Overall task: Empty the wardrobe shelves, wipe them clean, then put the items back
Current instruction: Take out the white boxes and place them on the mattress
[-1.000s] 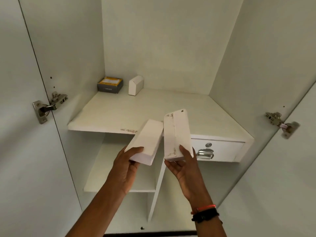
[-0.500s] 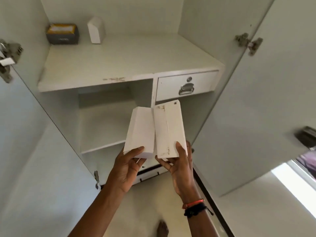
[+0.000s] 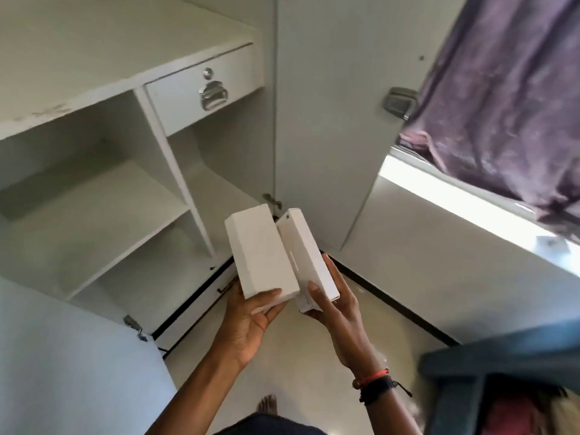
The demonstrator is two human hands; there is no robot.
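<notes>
Wardrobe open, far left; left hand curls its fingers round the wider white box, right hand grasps the slimmer box, boxes touching, above the floor.

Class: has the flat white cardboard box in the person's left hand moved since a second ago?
Yes. The flat white cardboard box has dropped from level with the white metal-handled drawer to well below it.

I see a thin red thread on the right wrist, a black corded band beside it; forearms and foot bare.
</notes>
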